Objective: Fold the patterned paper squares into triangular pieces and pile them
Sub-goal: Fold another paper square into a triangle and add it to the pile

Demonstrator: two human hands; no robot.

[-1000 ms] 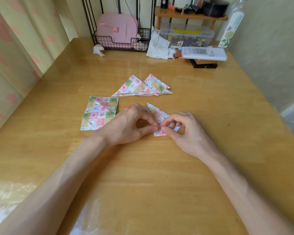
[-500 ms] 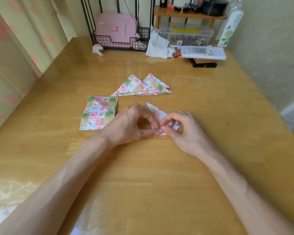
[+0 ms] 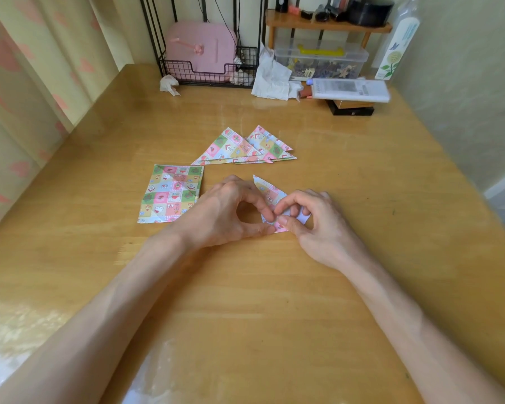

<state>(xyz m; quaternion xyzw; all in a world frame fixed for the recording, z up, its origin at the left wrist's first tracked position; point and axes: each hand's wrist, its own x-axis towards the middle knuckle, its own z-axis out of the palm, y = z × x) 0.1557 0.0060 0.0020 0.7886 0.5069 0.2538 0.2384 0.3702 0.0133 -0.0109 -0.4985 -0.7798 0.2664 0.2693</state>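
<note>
- My left grip (image 3: pixel 225 211) is narrow: thumb and forefinger curl into a ring, and their tips pinch the near corner of the folded piece (image 3: pixel 267 191).
- My right grip (image 3: pixel 318 225) is narrow too. Its thumb and forefinger pinch the same corner from the other side, tip to tip with the left ones; the other fingers curl over the paper's right part.
- The folded piece lies on the worktop (image 3: pixel 274 301) between my two grips. Its patterned point sticks out away from me, and a bit of its pale underside shows beneath my right fingers.
- The pile of triangles (image 3: pixel 239 147) lies farther from me, near the piece in my grips but apart from it. Its pieces overlap and are fanned out.
- The flat squares (image 3: pixel 171 193) lie just to the left of my left grip, pattern up. I cannot tell how many sheets are there.
- At the far edge of the worktop stand a wire rack (image 3: pixel 204 74) holding something pink, a clear plastic box (image 3: pixel 321 61) under a small wooden shelf, and a tall bottle (image 3: pixel 397 45).
- A crumpled tissue (image 3: pixel 169 84) lies just beside the rack's left corner.
</note>
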